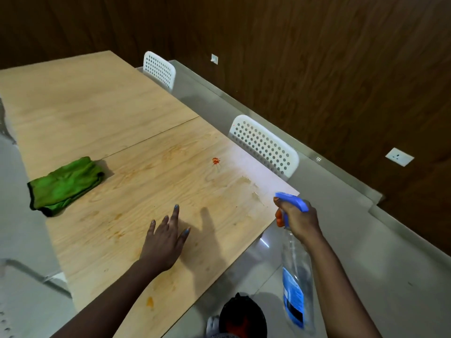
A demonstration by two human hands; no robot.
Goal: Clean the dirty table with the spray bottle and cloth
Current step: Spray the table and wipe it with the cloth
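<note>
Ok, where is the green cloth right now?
In the head view the green cloth lies crumpled at the table's left edge, untouched, far left of the left hand and red stain.

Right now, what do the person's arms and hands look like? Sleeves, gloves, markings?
Both arms are bare to the frame edge: no sleeves, gloves, watch or bracelet visible. The left hand has blue-painted nails, clear on its fingertips. The right hand's nails are mostly hidden, so polish there cannot be told. No rings visible.

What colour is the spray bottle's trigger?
Orange, under the blue head of the spray bottle in the right hand; head view.
</note>
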